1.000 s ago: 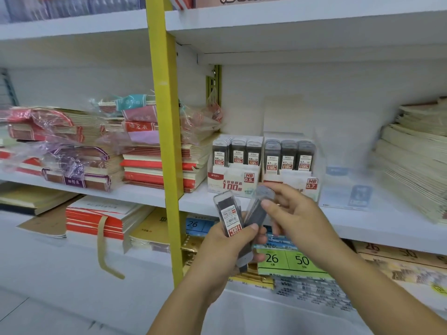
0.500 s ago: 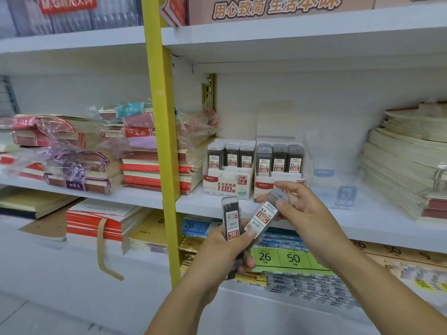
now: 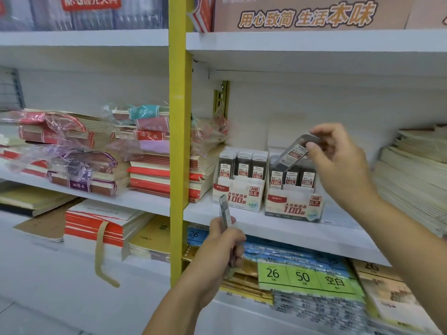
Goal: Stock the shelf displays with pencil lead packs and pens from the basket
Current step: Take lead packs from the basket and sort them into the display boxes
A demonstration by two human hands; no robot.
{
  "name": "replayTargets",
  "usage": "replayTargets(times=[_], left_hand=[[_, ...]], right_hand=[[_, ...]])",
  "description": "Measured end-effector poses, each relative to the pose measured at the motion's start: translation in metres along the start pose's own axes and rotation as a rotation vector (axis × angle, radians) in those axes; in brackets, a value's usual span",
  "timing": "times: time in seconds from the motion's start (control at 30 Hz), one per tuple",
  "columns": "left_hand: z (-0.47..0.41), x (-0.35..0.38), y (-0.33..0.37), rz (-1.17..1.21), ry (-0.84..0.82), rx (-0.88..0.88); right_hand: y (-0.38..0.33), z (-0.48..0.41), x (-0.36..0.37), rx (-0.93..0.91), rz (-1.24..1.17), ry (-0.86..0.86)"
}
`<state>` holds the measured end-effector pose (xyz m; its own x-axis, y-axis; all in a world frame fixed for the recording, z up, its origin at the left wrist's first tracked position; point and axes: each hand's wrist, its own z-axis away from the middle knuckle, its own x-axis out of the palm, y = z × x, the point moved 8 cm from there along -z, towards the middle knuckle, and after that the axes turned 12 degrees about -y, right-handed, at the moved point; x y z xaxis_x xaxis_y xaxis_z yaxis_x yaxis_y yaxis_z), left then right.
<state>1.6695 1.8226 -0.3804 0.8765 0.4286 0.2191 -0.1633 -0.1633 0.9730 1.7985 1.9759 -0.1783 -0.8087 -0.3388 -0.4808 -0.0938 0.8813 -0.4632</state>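
The right hand has a narrow grip, thumb and fingertips pinching only the top end of a pencil lead pack, so the likeliest slip is the pack pivoting or dropping out of that small hold as it goes down. It hangs just above the standing rows in the 0.7 display box, and those rows look nearly full; if it goes in at this slant its lower corner could catch the tops of the packs already there, tipping them or leaving it wedged crooked. The 0.5 display box sits just beside, so a drift leftward would put it in the wrong size. The left hand, low in front of the shelf, has its grip curled round a second pack; whether it holds more than one I cannot tell, and a loose hold there could spill. The right-hand pack's long axis runs diagonally, pinched end up and right, free end down and left, label toward the camera. The left-hand pack stands near upright, edge-on
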Motion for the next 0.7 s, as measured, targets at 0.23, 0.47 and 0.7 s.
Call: replayTargets(times=[0.23,0.47,0.7], left_hand=[[-0.004,-0.004,0.012,0.152,0.017,0.133],[0.000,0.003,0.023,0.071,-0.071,0.176],[0.008,0.024,0.017,0.015,-0.181,0.127]], right_hand=[[0.033,-0.038,0.047,0.103,0.265,-0.288],[0.032,-0.026,0.059,0.132,0.530,-0.282],[-0.004,0.069,0.094,0.203,-0.263,-0.516]])
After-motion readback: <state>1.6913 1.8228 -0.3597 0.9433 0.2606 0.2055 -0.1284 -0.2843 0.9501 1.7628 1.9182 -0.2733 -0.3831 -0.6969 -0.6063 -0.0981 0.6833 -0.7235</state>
